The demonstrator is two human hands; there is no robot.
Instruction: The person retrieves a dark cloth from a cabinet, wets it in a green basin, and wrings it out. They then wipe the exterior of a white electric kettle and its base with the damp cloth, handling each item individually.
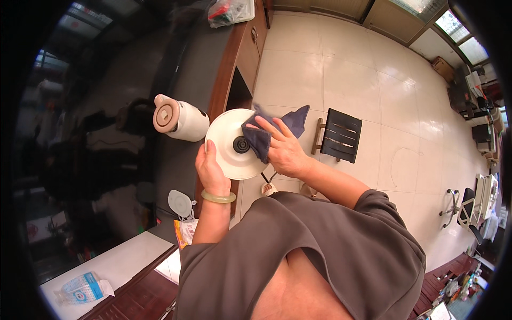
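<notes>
A round white electric kettle base [221,126] is held up in front of me, its black central connector [241,144] facing the camera. My left hand [213,170] grips its lower left rim, thumb on top. My right hand [289,155] presses a dark blue cloth [258,140] against the right part of the base, and a loose corner sticks out beyond the fingers. Just left of the base stands a white electric kettle [193,120] with a pinkish-beige lid, upright on the cabinet top. A dark cord shows below the base.
The kettle's cabinet has a wooden edge [220,82] and a glossy black panel behind it. A white round pad [180,203] with a cable lies nearer me. A bagged item [226,12] sits at the far end. On the tiled floor stands a low black stool [341,136].
</notes>
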